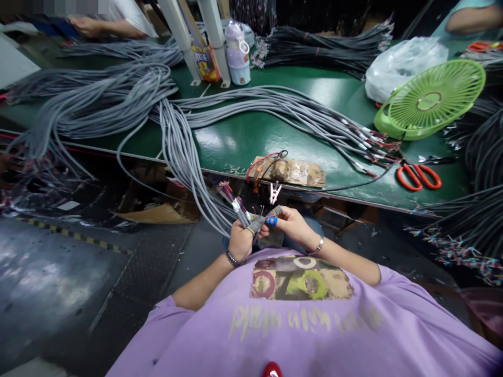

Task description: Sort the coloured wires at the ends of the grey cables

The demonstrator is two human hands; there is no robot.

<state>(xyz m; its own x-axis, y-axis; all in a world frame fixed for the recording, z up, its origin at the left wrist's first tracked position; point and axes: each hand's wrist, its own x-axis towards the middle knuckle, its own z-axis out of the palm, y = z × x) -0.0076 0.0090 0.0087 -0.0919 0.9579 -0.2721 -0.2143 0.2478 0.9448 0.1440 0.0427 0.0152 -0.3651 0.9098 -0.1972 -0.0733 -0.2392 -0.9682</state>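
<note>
My left hand [240, 242] is closed around a bundle of grey cables [214, 212] just in front of my body. White sleeves [236, 205] and stripped coloured wires [225, 190] stick up above that hand. Close against it, my right hand [295, 226] is pinched, with thin wire tips showing between the two hands. What exactly its fingers grip is too small to make out. Grey wrapping covers fingertips of both hands, and a blue band [271, 220] is around a right-hand digit. The cables run up from my left hand onto the green table [220, 144].
At the table edge sits a taped wooden block [301, 173] with wires and a pink clip [275, 193]. Orange-handled scissors [418, 177], a green fan [430, 102], a plastic bag [404, 65] and a bottle [238, 55] are beyond. Another person's arm [113, 27] is across the table.
</note>
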